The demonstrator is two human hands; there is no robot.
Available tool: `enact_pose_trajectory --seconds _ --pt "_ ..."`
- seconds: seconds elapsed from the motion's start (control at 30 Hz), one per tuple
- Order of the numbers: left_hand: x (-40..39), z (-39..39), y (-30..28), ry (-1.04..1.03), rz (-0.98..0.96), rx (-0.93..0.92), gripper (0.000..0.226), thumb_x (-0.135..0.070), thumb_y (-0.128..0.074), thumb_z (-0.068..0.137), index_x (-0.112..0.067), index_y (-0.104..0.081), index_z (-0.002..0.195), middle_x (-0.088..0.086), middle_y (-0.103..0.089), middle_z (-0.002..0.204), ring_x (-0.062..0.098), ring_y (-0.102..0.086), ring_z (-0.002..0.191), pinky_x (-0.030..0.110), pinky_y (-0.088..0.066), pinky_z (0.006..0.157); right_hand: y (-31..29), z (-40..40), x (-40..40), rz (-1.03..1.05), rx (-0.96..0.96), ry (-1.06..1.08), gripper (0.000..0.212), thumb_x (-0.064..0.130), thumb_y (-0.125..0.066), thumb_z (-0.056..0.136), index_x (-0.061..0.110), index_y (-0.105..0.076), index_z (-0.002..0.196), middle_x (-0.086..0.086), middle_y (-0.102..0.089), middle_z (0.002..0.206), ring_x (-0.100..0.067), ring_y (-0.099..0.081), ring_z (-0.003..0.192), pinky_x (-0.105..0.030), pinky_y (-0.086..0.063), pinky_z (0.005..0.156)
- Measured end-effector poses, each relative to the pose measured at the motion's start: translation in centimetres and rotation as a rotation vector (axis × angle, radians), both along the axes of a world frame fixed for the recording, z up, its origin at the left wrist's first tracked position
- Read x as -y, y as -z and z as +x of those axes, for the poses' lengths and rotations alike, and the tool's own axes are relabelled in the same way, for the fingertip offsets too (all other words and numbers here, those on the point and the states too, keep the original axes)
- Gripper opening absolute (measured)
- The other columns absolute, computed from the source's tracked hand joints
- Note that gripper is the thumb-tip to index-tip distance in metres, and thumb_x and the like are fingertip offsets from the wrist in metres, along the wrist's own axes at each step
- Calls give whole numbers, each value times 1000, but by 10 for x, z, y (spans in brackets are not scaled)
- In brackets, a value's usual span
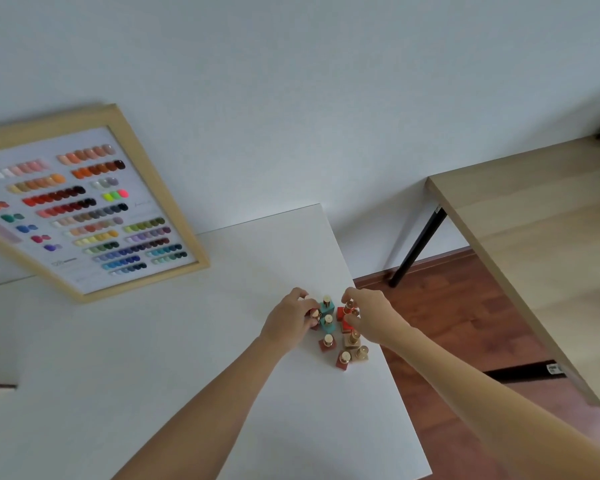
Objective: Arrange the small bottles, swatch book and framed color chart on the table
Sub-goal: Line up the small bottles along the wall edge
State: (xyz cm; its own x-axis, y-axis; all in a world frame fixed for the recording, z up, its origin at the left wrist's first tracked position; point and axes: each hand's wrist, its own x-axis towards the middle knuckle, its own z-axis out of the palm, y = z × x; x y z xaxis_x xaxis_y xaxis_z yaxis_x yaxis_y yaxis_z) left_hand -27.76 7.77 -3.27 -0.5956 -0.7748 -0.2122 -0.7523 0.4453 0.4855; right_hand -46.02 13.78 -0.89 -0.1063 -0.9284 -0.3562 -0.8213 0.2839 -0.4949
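1. White wall fills the upper half of the head view, with a white desk (222,341) below it carrying all the task's things that show; a second, wood-topped desk (534,237) stands well apart to the right over a red-brown floor (447,323).
2. Leaning against the wall at the back left of the white desk is the framed color chart (94,202), its rows of nail tips facing out, probably propped so the colours can be read from the front.
3. Near the desk's right edge stands a tight cluster of small nail polish bottles (336,330), all upright with gold caps: two teal ones in the middle, red and brown ones around them, beige ones toward the near side.
4. The left hand (288,320) comes in from the cluster's left; its fingers curl onto a dark red bottle (314,318) at that edge, the grip closed on it as far as can be seen.
5. The right hand (368,317) mirrors it from the right, thumb and fingers pinched on an orange-red bottle (345,311) beside the teal pair.
6. Working from both flanks looks like a way to gather or straighten the group without tipping neighbours that touch.
7. No swatch book is in view, so that part of the task cannot be judged.
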Motion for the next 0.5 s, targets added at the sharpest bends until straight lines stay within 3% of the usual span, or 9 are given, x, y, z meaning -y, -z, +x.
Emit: enact_pose_trajectory --seconds 0.23,0.33,0.5 --pt "14 5 -1 8 -38 -26 23 -2 -58 89 -12 -65 108 5 -61 113 25 -64 95 35 -54 82 7 4 11 8 -90 25 28 -1 -45 92 15 -58 111 -9 -65 95 -21 -64 72 -36 -59 66" --pt "20 9 -2 -10 -74 -19 25 2 -53 90 -12 -65 107 6 -63 107 26 -64 91 37 -55 79 7 -1 19 4 -91 69 24 0 -46 92 12 -60 107 -9 -67 84 -21 -65 64 -37 -60 59" --pt "28 22 -3 33 -120 28 31 7 -48 85 -13 -62 104 2 -65 104 23 -60 91 37 -52 72 2 -7 41 -46 -94 92 21 1 -50 93 12 -62 106 -8 -68 85 -20 -65 63 -30 -58 57"
